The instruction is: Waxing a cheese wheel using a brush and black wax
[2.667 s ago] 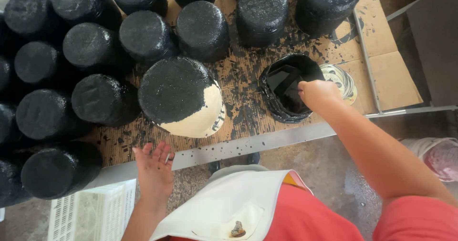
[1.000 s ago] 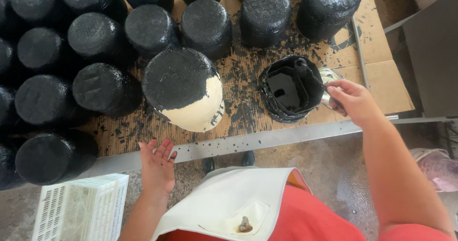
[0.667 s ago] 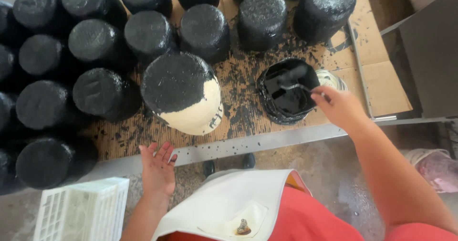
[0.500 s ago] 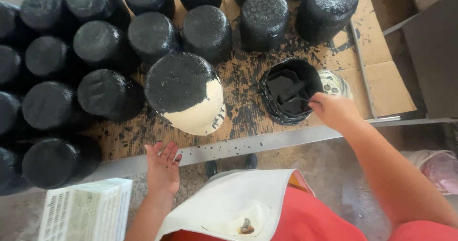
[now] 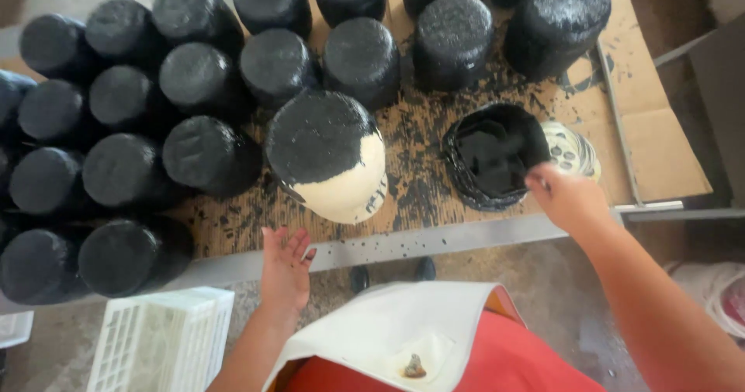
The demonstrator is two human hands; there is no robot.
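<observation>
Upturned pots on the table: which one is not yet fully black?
The large pot in front, nearest the left hand: its lower side is cream, while the others are black all over.

single head view, steeply downward, close over the worktable

Black-coated pots crowd the cardboard; a bare strip remains at its right.

Flattened brown cardboard sheet spread as table cover, spattered black. Round lid with pale printed label, cream and dark pattern, lying flat just right of the black paint tub. White slotted plastic crate bottom left, on floor.
</observation>
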